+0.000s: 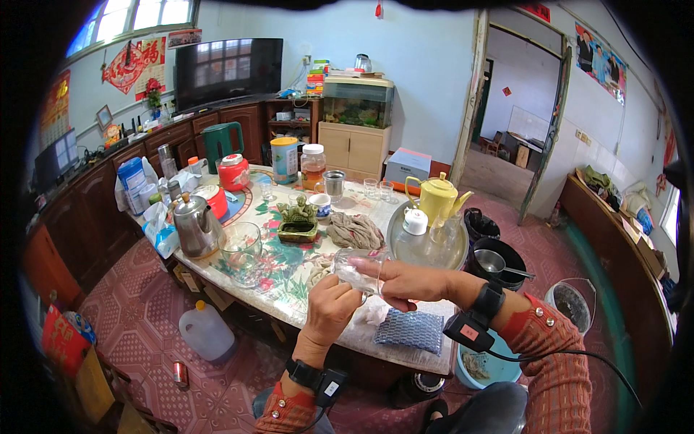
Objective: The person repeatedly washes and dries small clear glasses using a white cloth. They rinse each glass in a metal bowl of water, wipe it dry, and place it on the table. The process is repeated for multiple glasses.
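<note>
Low over the table's near edge, my left hand (332, 306) is closed around the lower end or handle of a clear glass cup (358, 267) that lies tilted on its side. My right hand (406, 279) reaches from the right with its fingers at the cup's mouth, some of them inside, where something white shows, perhaps tissue. Beneath my hands lie a crumpled white tissue (374, 313) and a blue woven pouch (410, 331). A beige cloth (321, 271) is partly hidden behind my left hand, and a brown-grey cloth (355, 230) lies bunched beyond the cup.
A round metal tray (398, 247) at right bears a yellow teapot (439, 196) and glassware. At left stand a steel kettle (196, 228) and a glass bowl (240, 244). A green ceramic planter (297, 230) is mid-table. A plastic jug (207, 333) and blue basin (488, 363) are on the floor.
</note>
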`<state>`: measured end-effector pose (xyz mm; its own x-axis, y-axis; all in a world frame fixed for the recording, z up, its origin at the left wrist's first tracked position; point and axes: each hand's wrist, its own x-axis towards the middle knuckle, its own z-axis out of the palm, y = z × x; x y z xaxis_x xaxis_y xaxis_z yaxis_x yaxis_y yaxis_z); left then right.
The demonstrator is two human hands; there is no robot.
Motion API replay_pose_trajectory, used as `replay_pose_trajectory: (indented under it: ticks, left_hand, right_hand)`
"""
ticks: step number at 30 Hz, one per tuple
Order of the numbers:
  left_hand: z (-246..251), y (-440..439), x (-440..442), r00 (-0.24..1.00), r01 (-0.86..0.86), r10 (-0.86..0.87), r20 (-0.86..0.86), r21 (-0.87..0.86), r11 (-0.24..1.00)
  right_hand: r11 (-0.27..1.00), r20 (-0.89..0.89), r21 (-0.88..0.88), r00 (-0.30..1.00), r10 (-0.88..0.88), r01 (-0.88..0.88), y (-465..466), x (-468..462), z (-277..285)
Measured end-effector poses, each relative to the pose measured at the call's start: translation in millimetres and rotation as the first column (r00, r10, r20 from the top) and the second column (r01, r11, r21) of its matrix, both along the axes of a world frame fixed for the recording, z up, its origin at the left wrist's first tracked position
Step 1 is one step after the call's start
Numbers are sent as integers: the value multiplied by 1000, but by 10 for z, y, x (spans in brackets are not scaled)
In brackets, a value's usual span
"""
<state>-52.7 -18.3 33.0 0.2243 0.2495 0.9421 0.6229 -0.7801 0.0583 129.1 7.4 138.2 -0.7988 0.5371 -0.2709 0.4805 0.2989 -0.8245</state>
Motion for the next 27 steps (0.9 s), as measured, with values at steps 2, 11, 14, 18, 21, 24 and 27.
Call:
replay_pose_trajectory:
  ticks: [2, 11, 14, 18, 21, 24, 27]
  left_hand:
    - [-1, -29, 8, 1000, -11, 11, 6, 19, 1000]
    - [9, -4, -31, 1000, 16, -17, 22, 55, 998]
    - [-24, 44, -66, 999, 2, -2, 35, -15, 1000]
    - [-116, 115, -149, 949, 95, -32, 313, -188, 978]
    - [-191, 133, -235, 742, 380, -99, 663, -293, 877]
    - [-213, 141, -285, 302, 774, -246, 921, -87, 627]
    - [-221, 98, -262, -28, 932, -334, 942, 146, 333]
  right_hand:
    - [974, -134, -226, 990, -36, 5, 25, 9, -21]
    - [827, -325, -556, 892, -313, 88, 15, 24, -187]
    - [935, -429, -66, 836, -342, 349, -159, -41, -335]
    - [819, -646, -3, 624, -440, 574, -130, 125, -215]
    - [776, -779, -27, 474, -411, 630, 19, 403, 23]
    - [731, -758, 51, 503, -415, 680, 114, 436, 56]
    - [789, -737, 26, 546, -400, 614, 164, 272, -49]
